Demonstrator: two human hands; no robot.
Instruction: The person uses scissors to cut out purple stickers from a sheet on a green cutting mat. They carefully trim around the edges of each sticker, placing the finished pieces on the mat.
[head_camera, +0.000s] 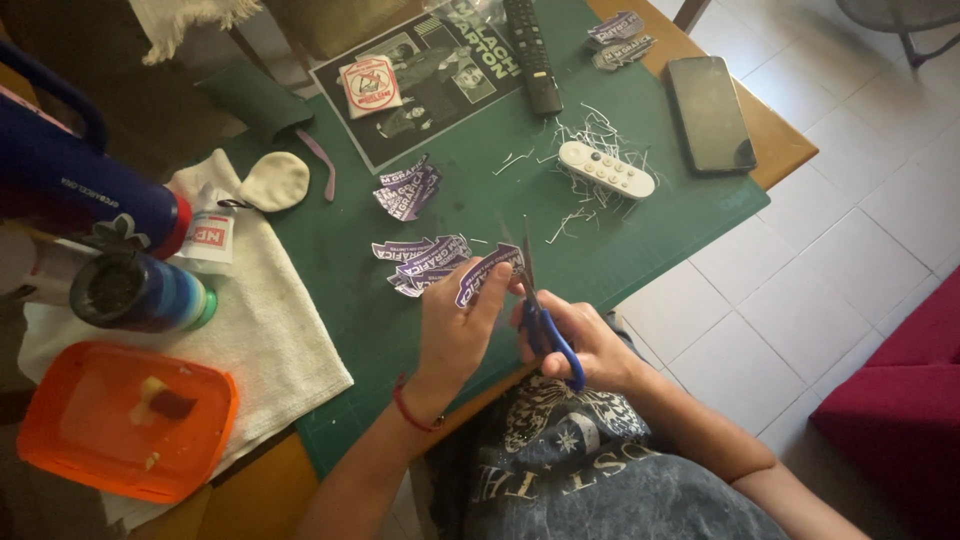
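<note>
We pinch the purple sticker (487, 277) in our left hand (455, 330), raised over the green cutting mat (660, 215) so the blades reach its edge. Our right hand (585, 345) grips the blue scissors (545, 325), fingers closed through the loops; cut stickers (425, 262) pile just left.
</note>
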